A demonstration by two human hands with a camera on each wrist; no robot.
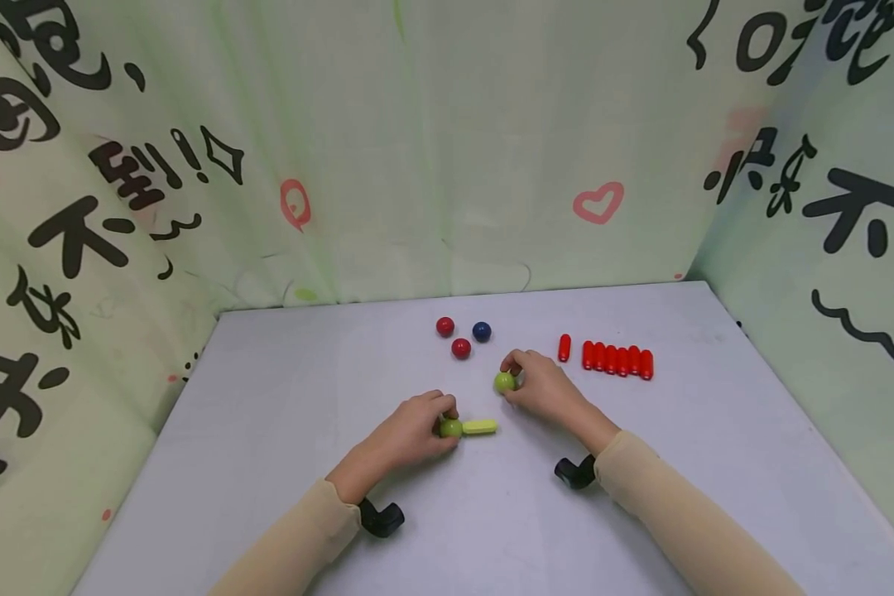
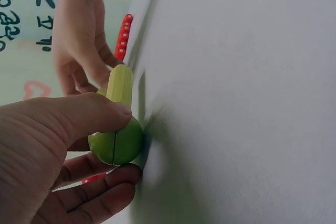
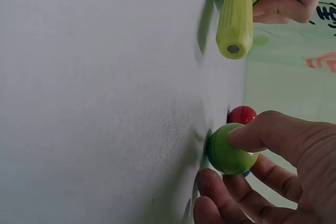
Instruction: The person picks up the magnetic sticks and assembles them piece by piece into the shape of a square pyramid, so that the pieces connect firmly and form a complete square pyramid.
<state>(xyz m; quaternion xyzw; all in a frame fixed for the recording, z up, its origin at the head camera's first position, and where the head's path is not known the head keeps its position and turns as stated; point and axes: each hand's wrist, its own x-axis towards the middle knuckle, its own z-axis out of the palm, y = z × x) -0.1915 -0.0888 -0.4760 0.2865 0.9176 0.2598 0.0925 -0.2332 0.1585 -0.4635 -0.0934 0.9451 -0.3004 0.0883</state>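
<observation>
My left hand (image 1: pixel 417 430) pinches a green ball (image 1: pixel 450 428) (image 2: pixel 116 142) between thumb and fingers on the grey table (image 1: pixel 268 463). A yellow-green stick (image 1: pixel 480 426) (image 2: pixel 120 85) (image 3: pixel 234 22) is joined to that ball and points right. My right hand (image 1: pixel 540 387) grips a second green ball (image 1: pixel 504 382) (image 3: pixel 228 149) with thumb and fingers, a short way right of and beyond the stick's free end.
Two red balls (image 1: pixel 444 326) (image 1: pixel 460 348) and a blue ball (image 1: pixel 481 331) lie behind the hands. A single red stick (image 1: pixel 564 348) and a row of several red sticks (image 1: pixel 617 361) lie to the right. Printed cloth walls (image 1: pixel 417 149) enclose the table.
</observation>
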